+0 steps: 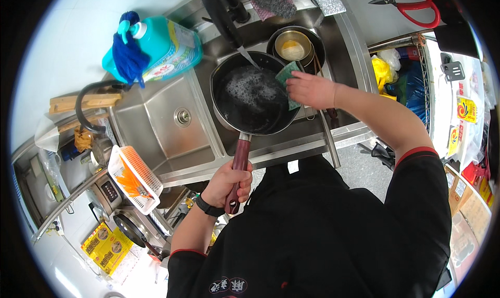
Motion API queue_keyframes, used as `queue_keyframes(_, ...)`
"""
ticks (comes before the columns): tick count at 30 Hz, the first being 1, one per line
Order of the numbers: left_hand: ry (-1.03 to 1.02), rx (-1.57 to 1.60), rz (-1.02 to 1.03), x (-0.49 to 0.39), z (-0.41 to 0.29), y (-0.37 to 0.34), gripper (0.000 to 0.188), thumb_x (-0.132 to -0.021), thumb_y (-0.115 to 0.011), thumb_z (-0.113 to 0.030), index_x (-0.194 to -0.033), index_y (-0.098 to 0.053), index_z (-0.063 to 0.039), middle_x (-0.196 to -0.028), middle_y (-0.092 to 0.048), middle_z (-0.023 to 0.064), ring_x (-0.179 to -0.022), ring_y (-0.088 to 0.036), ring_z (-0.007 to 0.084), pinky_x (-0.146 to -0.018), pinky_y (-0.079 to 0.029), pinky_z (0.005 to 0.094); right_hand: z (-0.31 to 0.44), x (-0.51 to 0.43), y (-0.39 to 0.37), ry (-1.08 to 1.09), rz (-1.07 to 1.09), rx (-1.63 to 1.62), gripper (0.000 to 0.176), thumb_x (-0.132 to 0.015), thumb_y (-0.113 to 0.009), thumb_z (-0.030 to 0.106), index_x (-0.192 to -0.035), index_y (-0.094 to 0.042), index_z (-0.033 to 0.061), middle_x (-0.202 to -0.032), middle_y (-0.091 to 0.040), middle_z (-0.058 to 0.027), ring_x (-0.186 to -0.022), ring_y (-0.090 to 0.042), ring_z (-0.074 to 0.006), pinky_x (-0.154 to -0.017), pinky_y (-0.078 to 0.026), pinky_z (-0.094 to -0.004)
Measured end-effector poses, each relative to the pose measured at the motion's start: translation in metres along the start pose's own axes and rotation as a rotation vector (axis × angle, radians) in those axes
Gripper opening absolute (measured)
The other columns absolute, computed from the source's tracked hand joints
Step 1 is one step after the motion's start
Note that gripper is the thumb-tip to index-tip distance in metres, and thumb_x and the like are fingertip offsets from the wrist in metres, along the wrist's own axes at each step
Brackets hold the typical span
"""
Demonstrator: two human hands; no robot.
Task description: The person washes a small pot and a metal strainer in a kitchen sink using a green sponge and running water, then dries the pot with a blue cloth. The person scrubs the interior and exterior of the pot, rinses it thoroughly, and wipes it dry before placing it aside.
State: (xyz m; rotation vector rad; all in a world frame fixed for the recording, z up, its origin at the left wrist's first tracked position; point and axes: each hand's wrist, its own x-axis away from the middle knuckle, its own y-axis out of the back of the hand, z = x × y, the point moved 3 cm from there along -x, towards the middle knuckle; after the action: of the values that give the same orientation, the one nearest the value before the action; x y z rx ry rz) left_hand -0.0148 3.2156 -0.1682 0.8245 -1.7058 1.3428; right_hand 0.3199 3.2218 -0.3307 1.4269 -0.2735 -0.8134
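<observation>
My left hand [230,182] is closed around the dark red handle of a black frying pan [250,122], held over the right sink basin. Water from a black faucet [222,16] runs into the pan, where foamy water lies. My right hand [312,90] holds a green scouring pad [290,73] at the pan's right rim. Behind that hand, a metal bowl [293,44] with some yellowish liquid sits inside a dark pot [321,44]. Chopsticks and long metal utensil handles [330,141] lie beside them, partly hidden by my right hand and forearm.
The left basin [168,122] has a drain. A teal detergent jug [172,50] with a blue mesh scrubber stands behind it. A white plastic basket [136,180] with orange items hangs at the left. Scouring pads [277,3] lie along the back ledge; red-handled scissors [416,5] are at the upper right.
</observation>
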Motion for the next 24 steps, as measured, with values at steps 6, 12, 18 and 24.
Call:
queue_keyframes(6,-0.034,-0.164,-0.075,-0.030,0.000,-0.009,0.020,-0.090,-0.063,-0.004,-0.105,-0.050,-0.005,-0.067,-0.051,0.0036,-0.047,-0.051,0.0128,-0.042,-0.046,0.0297,0.102,-0.053,-0.008,-0.551,0.001,-0.633,0.026,-0.089,-0.065,0.021,-0.107,-0.062,0.0026,-0.106,-0.067,-0.0163,-0.104,-0.065,-0.0371,-0.096,-0.050,-0.0499)
queue_keyframes(12,-0.120,-0.542,-0.213,-0.078,0.005,-0.013,0.011,-0.090,-0.059,-0.005,-0.090,-0.049,-0.004,-0.062,-0.053,0.0050,-0.045,-0.053,0.0150,-0.039,-0.046,0.0318,0.093,-0.109,-0.016,-1.171,-0.318,-0.940,0.029,-0.098,-0.060,0.028,-0.097,-0.058,-0.0009,-0.091,-0.065,-0.0258,-0.089,-0.063,-0.0478,-0.078,-0.051,-0.0535)
queue_keyframes(18,-0.114,-0.792,-0.318,-0.087,0.014,-0.014,0.013,-0.090,-0.058,-0.005,-0.083,-0.047,-0.003,-0.061,-0.052,0.0051,-0.044,-0.053,0.0155,-0.039,-0.047,0.0333,-0.034,-0.119,-0.032,-1.939,-0.584,-1.197,0.034,-0.095,-0.059,0.027,-0.095,-0.067,-0.0061,-0.095,-0.071,-0.0222,-0.087,-0.068,-0.0352,-0.072,-0.052,-0.0488)
queue_keyframes(24,-0.136,-0.817,-0.351,-0.084,0.020,-0.014,0.012,-0.090,-0.056,-0.003,-0.086,-0.045,-0.002,-0.062,-0.052,0.0064,-0.045,-0.054,0.0158,-0.039,-0.048,0.0343,-0.089,-0.102,-0.057,-2.321,-0.760,-1.858,0.016,-0.099,-0.052,0.021,-0.107,-0.063,0.0135,-0.100,-0.066,-0.0091,-0.082,-0.066,-0.0281,-0.069,-0.058,-0.0514)
